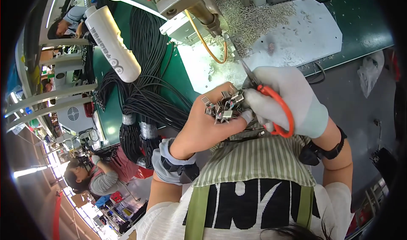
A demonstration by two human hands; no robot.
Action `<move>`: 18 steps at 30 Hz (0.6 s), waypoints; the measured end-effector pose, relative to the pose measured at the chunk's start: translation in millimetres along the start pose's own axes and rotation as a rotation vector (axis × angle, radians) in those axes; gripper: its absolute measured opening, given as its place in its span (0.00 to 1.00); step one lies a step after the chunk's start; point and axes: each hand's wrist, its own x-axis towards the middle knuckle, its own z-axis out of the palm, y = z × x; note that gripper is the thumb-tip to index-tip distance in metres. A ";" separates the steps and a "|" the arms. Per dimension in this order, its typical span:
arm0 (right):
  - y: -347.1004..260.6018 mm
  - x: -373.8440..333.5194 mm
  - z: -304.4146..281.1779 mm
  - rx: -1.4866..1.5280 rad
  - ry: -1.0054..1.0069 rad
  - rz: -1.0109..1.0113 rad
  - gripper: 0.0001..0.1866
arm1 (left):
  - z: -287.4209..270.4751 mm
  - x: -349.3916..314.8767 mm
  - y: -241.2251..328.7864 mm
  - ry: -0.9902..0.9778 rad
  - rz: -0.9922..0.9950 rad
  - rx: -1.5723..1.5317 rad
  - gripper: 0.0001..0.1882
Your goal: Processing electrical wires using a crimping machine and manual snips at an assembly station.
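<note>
Because my left hand (199, 123) is curled around a bunch of connectors (227, 108), they sit gathered in front of my chest, their bright metal ends fanned over my fingers. Each looks small, light and stiff, probably slick at the shell and easily bent at the thin tabs, so I judge the shells the safer place to hold. My gloved right hand (292, 98) grasps the scissors (287, 112) by their orange loops, its fingertips close against the bunch; I cannot tell whether they also pinch a connector. The scissors look rigid and best held by those loops, their blades pointing far and left.

Beyond my hands lies the green surface (375, 34), with a pale board (324, 32) on it. Loose metal bits (250, 25) are heaped at the board's far side, near a press (203, 15) with a yellow hose (195, 32). Black cables (146, 40) spread along the left under a white lamp (112, 44). Farther left a co-worker (99, 178) sits; on the right hangs a clear bag (371, 72) above the grey floor (352, 95).
</note>
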 end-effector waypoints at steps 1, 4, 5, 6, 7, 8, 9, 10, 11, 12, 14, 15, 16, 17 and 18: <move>-2.9 -1.2 0.6 0.140 -0.100 0.184 0.11 | 3.0 -2.1 0.0 0.000 0.003 0.002 0.10; 4.6 -8.4 -8.4 0.247 -0.113 0.189 0.10 | 12.9 -9.3 6.7 0.257 0.015 -0.310 0.10; 5.9 -10.2 -9.8 0.301 -0.119 0.194 0.10 | 13.5 -10.7 6.4 0.260 0.015 -0.309 0.10; 6.3 -11.7 -7.2 0.301 -0.122 0.194 0.10 | 13.6 -11.8 5.5 0.248 0.012 -0.337 0.11; 6.1 -13.6 -1.8 0.296 -0.081 0.163 0.09 | 13.6 -12.7 4.5 0.236 0.009 -0.364 0.12; 6.7 -15.4 3.9 0.291 -0.039 0.131 0.08 | 13.8 -13.2 4.0 0.223 0.006 -0.392 0.14; 8.1 -15.6 7.2 0.287 0.004 0.097 0.08 | 14.2 -12.7 5.3 0.224 0.006 -0.390 0.14; 14.3 -13.1 9.4 0.288 0.004 0.095 0.08 | 15.3 -11.5 7.3 0.269 0.018 -0.320 0.14; 24.7 -8.1 12.5 -0.050 0.215 -0.232 0.07 | 16.6 -10.2 9.2 0.314 0.029 -0.249 0.15; 34.5 -3.4 15.1 -0.395 0.424 -0.556 0.07 | 17.6 -9.0 10.6 0.358 0.040 -0.178 0.16; 38.3 -4.2 17.5 -0.743 0.628 -0.874 0.08 | 18.0 -6.7 9.2 0.358 0.074 -0.128 0.16; 36.6 -10.3 21.7 -0.820 0.593 -0.799 0.08 | 18.2 -5.7 7.1 0.357 0.109 -0.081 0.15; 34.4 -18.1 25.8 -0.895 0.559 -0.721 0.08 | 19.2 -4.9 5.4 0.352 0.144 -0.034 0.15; 33.0 -24.0 27.8 -0.969 0.524 -0.641 0.09 | 20.7 -4.3 3.6 0.349 0.142 -0.033 0.15; 32.6 -28.4 27.1 -0.967 0.526 -0.637 0.09 | 22.5 -3.8 1.4 0.361 0.157 -0.050 0.14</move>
